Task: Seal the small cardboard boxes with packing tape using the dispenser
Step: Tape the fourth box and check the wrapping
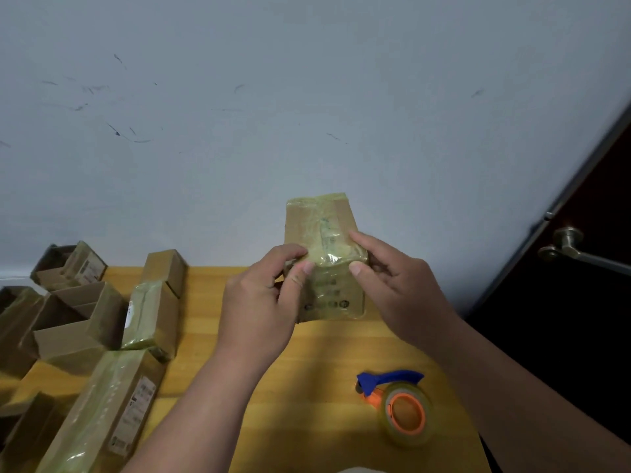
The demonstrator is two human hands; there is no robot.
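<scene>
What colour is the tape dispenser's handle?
Blue, on the tape dispenser; shows in the head view.

taped box, both hands gripping it

Matt brown cardboard box under glossy wrinkled tape, above smooth yellow wooden table.
</scene>
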